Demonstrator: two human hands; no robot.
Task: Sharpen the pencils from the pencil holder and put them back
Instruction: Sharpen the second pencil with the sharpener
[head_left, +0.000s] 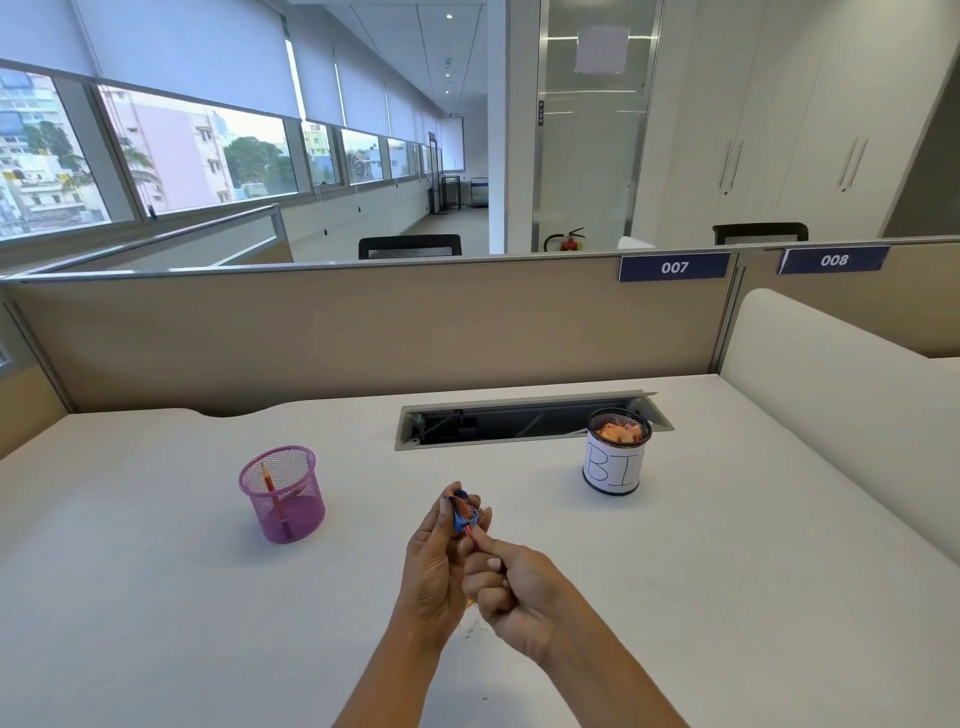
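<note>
With left hand (435, 564) pinching blue sharpener (462, 513) and right hand (511, 592) clamped on red pencil (470, 531), rotate steadily under light axial pressure.

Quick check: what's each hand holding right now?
Left hand: grips the blue sharpener.
Right hand: pinches the red pencil, whose tip is in the sharpener.

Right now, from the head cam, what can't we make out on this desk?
All head view:
- pencil: mostly hidden by the right hand and sharpener; tip unseen.
- sharpener: partly covered by fingers of the left hand.
- pink holder: pencil count unclear through the mesh.
- bin cup: label curves out of view after BI.
</note>
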